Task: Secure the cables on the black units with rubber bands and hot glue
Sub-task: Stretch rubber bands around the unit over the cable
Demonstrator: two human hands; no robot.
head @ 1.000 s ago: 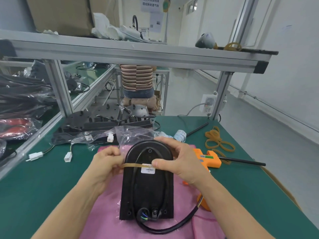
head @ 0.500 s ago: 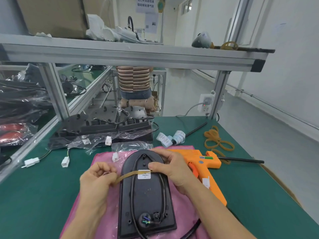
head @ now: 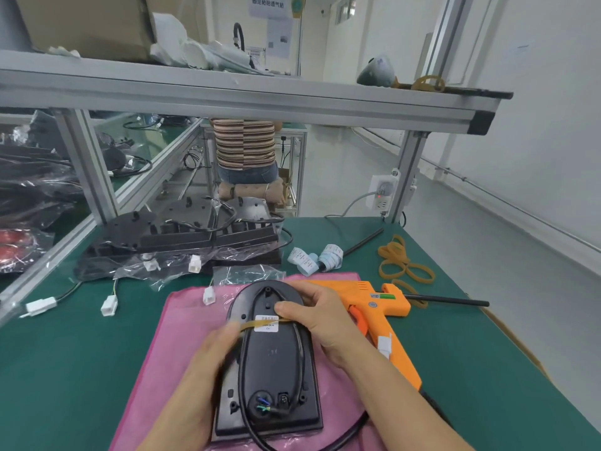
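1. At the near edge of the green workbench surface [head: 81, 369], on a pink foam sheet [head: 182, 320], lies the flat black plastic unit with a rounded far end [head: 276, 359], back face up. A black cable [head: 300, 353] is looped along its back, and a white label [head: 266, 322] sits near the rounded end.

2. A tan rubber band [head: 257, 324] is stretched across the unit's upper part, over the label and both runs of the cable.

3. Left hand [head: 214, 356]: at the unit's left edge, fingers curled, pinching the band's left end. The hand is motion-blurred, so the exact finger contact cannot be told.

4. Right hand [head: 320, 315]: over the unit's upper right edge, thumb pressing the band against the back face and fingers wrapped round the rim, so it grasps both unit and band.

5. Judgement on the step: the band is being seated. To do it well, the right thumb should pin the band while the left draws it round the left edge, keeping it flat, untwisted and square across both cable runs. The cable should lie in its loop before tension is let off. A slip could snap the band off the rounded end.

6. An orange hot glue gun [head: 377, 307] lies just beside the right hand, toward the right edge; spare tan rubber bands [head: 403, 265] lie beyond it. The gluing appears not yet done.
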